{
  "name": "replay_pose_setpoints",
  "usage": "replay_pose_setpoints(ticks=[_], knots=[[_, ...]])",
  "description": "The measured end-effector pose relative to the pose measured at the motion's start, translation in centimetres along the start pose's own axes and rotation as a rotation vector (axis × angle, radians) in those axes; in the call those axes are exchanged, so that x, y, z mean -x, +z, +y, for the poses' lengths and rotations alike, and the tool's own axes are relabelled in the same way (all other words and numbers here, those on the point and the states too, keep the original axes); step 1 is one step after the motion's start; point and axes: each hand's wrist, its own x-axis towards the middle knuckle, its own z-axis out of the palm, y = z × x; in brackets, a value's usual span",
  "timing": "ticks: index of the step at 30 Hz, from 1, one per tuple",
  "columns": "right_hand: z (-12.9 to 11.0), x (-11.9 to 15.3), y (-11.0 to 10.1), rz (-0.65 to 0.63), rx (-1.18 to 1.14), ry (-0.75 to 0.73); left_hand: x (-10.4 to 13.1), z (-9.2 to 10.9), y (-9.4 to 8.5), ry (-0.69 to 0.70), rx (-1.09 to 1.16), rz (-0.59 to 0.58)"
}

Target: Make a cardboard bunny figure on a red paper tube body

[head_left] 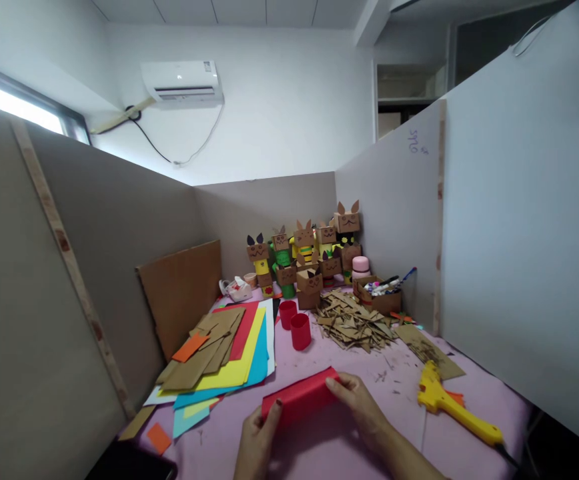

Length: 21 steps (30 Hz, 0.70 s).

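Both hands sit closest, at six o'clock on the pink table [409, 383]. Left hand [255, 441] pinches the near-left end of a red paper piece [299, 399], thumb on top; right hand [361, 400] pinches the far-right end between fingertips, so the sheet curls between them like a roll being formed. At four o'clock a yellow glue gun [452, 404] lies within reach. At ten o'clock coloured sheets [229, 363] fan out flat. Two red paper tubes [295, 323] stand upright at twelve o'clock, cardboard scraps [354, 325] heaped just right of them. Cardboard figures [309, 257] line the far wall.
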Motion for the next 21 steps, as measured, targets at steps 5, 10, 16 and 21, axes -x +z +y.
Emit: replay_pose_setpoints(ticks=[5,10,16,21], knots=[[0.7,0.4,0.2,-0.036,0.065,0.076,-0.1,-0.4,0.2,-0.018,0.031,-0.038],[1.4,0.2,0.5,-0.02,0.098,0.102,-0.6,-1.2,0.5,-0.038,0.018,-0.018],[1.4,0.1,1.1,-0.017,0.1,0.128,-0.8,-1.6,0.6,-0.063,0.022,-0.01],[0.9,0.4,1.3,0.017,0.112,0.135,-0.7,-1.5,0.6,-0.047,-0.001,-0.02]])
